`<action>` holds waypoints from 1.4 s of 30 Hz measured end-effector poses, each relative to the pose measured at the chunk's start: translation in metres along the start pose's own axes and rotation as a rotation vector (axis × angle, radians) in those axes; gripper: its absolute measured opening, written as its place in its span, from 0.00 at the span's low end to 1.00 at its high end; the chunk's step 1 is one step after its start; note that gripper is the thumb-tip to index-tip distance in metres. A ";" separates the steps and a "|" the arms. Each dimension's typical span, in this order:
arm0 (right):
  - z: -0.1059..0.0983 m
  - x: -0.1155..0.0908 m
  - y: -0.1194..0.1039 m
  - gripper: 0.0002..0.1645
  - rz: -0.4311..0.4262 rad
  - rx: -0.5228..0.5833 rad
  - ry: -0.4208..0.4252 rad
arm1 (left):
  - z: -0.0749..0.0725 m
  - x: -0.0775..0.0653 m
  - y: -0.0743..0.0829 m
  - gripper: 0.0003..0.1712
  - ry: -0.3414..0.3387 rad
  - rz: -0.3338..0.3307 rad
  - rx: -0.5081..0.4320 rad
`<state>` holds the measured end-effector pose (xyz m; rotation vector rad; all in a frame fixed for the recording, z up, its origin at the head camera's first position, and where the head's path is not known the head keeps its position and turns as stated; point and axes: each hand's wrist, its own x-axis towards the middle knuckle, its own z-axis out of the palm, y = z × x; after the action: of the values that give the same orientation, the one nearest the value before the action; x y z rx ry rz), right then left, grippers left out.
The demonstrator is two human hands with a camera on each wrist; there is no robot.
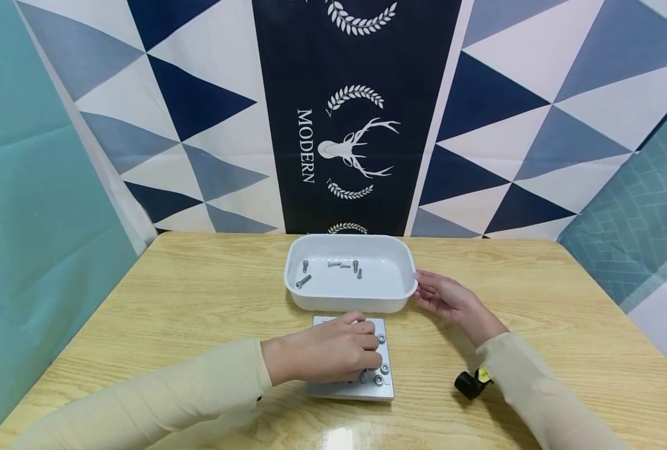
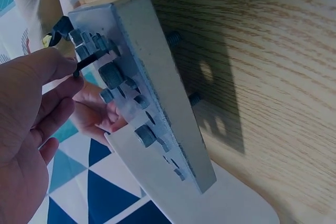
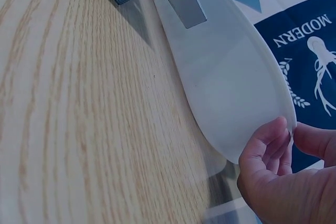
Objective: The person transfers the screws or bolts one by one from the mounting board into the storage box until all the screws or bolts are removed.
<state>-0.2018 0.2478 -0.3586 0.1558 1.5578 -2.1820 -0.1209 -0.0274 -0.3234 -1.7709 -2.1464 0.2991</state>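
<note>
A silver metal plate (image 1: 352, 392) lies on the table, with several socket-head screws (image 1: 381, 338) standing in its holes. Over it, my left hand (image 1: 333, 350) pinches a dark threaded screw (image 2: 90, 62) between thumb and forefinger, its end close to the plate's top face. In the left wrist view, threaded ends (image 2: 195, 99) stick out beneath the plate. My right hand (image 1: 446, 297) holds the right end of a white tray (image 1: 347, 304), the thumb at its rim and the fingers curled against the wall. Several loose screws (image 1: 304, 281) lie inside the tray.
A black cylindrical object with a yellow label (image 1: 469, 385) lies on the wooden table (image 1: 209, 294) beside my right forearm. Behind the table's back edge hangs a patterned cloth (image 1: 344, 150), and a teal sheet (image 1: 40, 237) hangs on the left.
</note>
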 end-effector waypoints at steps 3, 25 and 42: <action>0.000 0.000 -0.001 0.06 -0.004 0.003 -0.005 | -0.002 0.000 -0.001 0.02 0.008 -0.003 -0.010; -0.001 0.000 0.000 0.07 -0.011 -0.009 -0.009 | -0.016 -0.001 -0.010 0.03 0.039 -0.022 -0.003; 0.001 -0.001 -0.001 0.05 0.005 -0.009 -0.011 | -0.013 -0.007 -0.045 0.06 0.074 -0.151 -0.190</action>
<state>-0.2015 0.2474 -0.3571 0.1446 1.5602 -2.1684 -0.1559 -0.0441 -0.2955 -1.6755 -2.3041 -0.0088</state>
